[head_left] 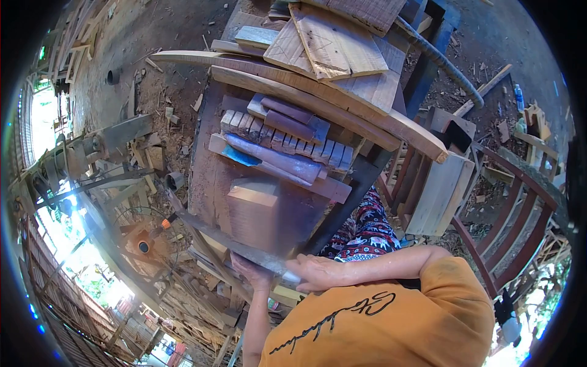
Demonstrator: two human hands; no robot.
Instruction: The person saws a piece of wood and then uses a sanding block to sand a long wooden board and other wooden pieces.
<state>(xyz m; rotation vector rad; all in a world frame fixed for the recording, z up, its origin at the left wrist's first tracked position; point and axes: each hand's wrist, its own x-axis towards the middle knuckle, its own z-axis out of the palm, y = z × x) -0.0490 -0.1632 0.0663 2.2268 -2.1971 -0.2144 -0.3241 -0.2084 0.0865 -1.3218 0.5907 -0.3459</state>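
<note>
A long, dusty grey bar (223, 235) runs slantwise along the near side of the work table (211, 189). My left hand (254, 272) is at its lower edge, fingers bent and partly hidden by it. My right hand (318, 272) lies over the bar's near end, fingers held together. The grip under both hands is partly hidden. Just beyond them stands a pale wooden block (254, 194), its lower part smeared by blur. Farther back lie a row of small notched wood blocks (287, 140), a bluish-grey roll (275, 156) and dark reddish-brown strips (290, 122).
Long curved boards (306, 92) cross the far side of the table, with flat planks (339, 46) stacked behind. To the right are a box-like wooden piece (437, 192) and a slatted wooden frame (510, 220). An orange container (143, 244) stands at left; wood scraps litter the floor.
</note>
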